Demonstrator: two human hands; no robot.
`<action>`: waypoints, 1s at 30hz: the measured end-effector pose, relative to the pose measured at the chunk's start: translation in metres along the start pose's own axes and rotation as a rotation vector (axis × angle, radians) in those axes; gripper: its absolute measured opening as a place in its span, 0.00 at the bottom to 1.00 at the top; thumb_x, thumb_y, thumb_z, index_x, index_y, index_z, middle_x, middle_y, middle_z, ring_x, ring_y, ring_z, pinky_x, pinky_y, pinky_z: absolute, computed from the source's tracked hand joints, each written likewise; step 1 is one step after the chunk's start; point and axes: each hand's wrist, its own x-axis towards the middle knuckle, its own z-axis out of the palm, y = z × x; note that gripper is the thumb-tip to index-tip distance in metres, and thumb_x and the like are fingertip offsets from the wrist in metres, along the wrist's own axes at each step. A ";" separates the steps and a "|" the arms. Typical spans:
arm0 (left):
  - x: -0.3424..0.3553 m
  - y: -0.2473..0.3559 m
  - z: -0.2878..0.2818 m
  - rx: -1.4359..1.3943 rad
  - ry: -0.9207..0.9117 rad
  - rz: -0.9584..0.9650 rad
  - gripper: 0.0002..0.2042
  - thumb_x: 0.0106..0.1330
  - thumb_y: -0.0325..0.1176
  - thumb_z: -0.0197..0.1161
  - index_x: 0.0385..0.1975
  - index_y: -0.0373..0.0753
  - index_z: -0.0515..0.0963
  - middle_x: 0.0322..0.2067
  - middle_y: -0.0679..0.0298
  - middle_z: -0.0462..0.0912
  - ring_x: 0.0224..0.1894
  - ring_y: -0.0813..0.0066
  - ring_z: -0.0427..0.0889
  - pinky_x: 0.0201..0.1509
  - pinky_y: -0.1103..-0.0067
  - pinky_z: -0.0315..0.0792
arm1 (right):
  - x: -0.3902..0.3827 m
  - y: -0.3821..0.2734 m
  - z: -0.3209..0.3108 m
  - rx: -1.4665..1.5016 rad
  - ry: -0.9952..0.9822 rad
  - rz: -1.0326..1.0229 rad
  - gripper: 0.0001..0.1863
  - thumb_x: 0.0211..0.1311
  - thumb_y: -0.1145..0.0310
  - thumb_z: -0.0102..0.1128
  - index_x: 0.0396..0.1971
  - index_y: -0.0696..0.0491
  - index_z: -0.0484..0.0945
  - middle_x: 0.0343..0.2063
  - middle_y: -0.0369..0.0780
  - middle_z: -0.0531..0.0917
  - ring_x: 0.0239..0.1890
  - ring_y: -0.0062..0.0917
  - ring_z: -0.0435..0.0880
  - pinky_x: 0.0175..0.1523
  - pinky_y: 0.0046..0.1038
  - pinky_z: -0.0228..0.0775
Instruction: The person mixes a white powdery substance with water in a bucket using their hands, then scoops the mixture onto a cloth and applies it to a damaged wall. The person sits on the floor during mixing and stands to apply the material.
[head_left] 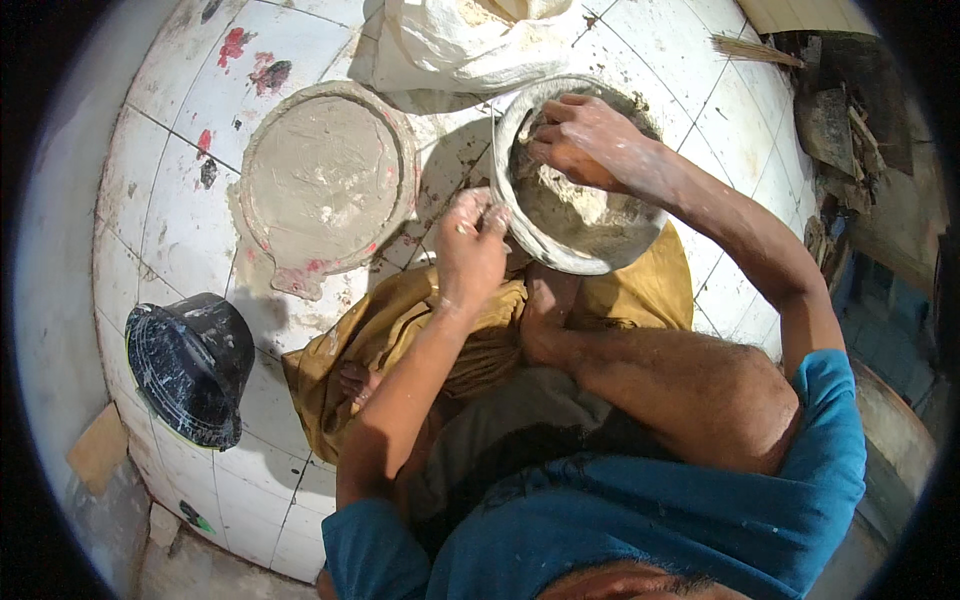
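Note:
A round grey basin (512, 222) sits in front of me, coated inside with wet grey mix. Pale dry powder (585, 204) lies heaped in it. My right hand (588, 143) reaches over the basin's far side, fingers curled down into it; whatever they hold is hidden. At the near-left rim, my left hand (474, 245) is closed with thumb and fingers against the edge, pale paste on the fingertips. To the left lies a round shallow tray (283, 280) with a tab at its near end, filled with smooth grey paste (325, 170).
An open white sack (470, 50) stands beyond the basin. A black bucket (195, 365), smeared white, lies tipped at the left. Yellow-brown cloth (330, 390) spreads under my legs on white floor tiles (190, 260). Wood scraps (840, 130) and a straw bundle (757, 50) lie at right.

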 end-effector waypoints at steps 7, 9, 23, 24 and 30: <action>0.039 0.020 -0.009 0.165 -0.039 -0.013 0.09 0.71 0.29 0.63 0.45 0.33 0.82 0.37 0.57 0.88 0.37 0.67 0.85 0.42 0.72 0.76 | -0.030 0.017 0.049 0.301 0.223 -0.018 0.10 0.53 0.67 0.68 0.34 0.54 0.83 0.31 0.44 0.84 0.46 0.41 0.83 0.42 0.40 0.78; 0.051 0.015 -0.012 0.214 -0.054 0.048 0.07 0.74 0.25 0.59 0.47 0.34 0.80 0.39 0.67 0.86 0.37 0.81 0.82 0.36 0.81 0.75 | -0.024 0.012 0.020 0.253 -0.095 -0.001 0.06 0.53 0.69 0.68 0.30 0.54 0.83 0.26 0.46 0.84 0.33 0.41 0.85 0.36 0.40 0.77; -0.006 -0.004 -0.019 0.089 -0.086 -0.141 0.20 0.77 0.38 0.63 0.60 0.30 0.75 0.44 0.60 0.82 0.39 0.77 0.82 0.35 0.78 0.86 | -0.022 -0.018 -0.002 -0.107 0.061 0.361 0.14 0.54 0.71 0.65 0.42 0.52 0.85 0.37 0.40 0.88 0.49 0.32 0.84 0.43 0.35 0.85; -0.016 -0.006 -0.014 0.065 -0.083 -0.129 0.17 0.77 0.35 0.63 0.56 0.29 0.76 0.43 0.60 0.82 0.38 0.78 0.83 0.35 0.78 0.85 | -0.012 -0.016 0.013 -0.082 -0.005 0.341 0.12 0.54 0.71 0.65 0.40 0.53 0.85 0.35 0.41 0.88 0.48 0.33 0.85 0.42 0.36 0.85; -0.020 -0.007 -0.001 -0.025 -0.053 -0.038 0.09 0.77 0.29 0.60 0.50 0.30 0.77 0.41 0.63 0.81 0.36 0.79 0.83 0.34 0.78 0.86 | 0.011 -0.001 0.030 0.151 -0.076 0.354 0.06 0.53 0.72 0.63 0.26 0.59 0.83 0.22 0.52 0.84 0.26 0.49 0.86 0.34 0.45 0.80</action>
